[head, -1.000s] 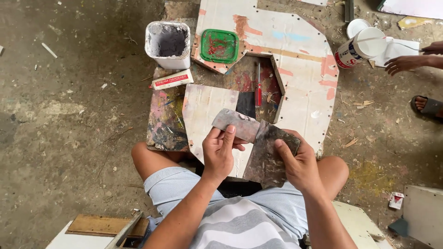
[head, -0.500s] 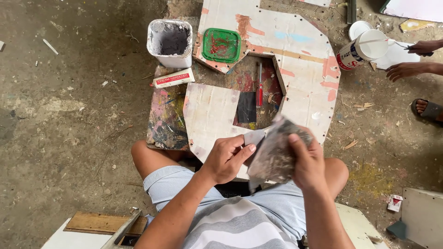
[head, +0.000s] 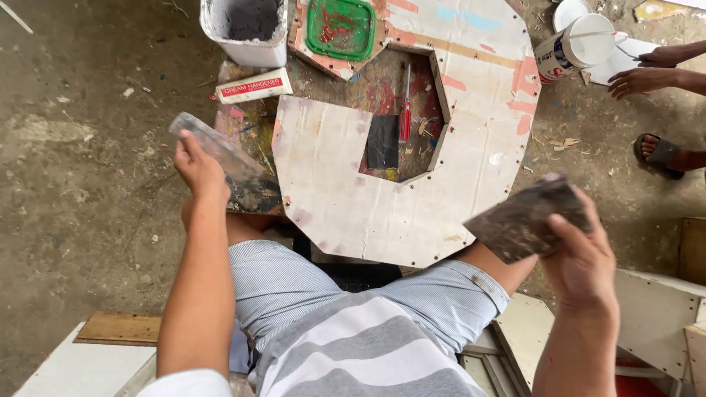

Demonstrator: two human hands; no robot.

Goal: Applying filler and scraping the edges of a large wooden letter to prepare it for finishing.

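Looking down from the head camera, your left hand (head: 197,170) has its fingers closed around a thin grey scraper blade (head: 213,151), held out over the paint-smeared board edge (head: 254,192). Your right hand (head: 585,254) grips a dark, caked putty knife (head: 526,220), fingers wrapped on it, off to the right of the cut white panel (head: 412,169), hands well apart

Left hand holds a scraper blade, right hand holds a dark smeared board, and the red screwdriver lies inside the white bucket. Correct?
Not quite. The head view shows the red screwdriver lying in the cut-out of the white panel, not in the white bucket. The rest holds: left hand holds the scraper blade, right hand holds the dark smeared board.
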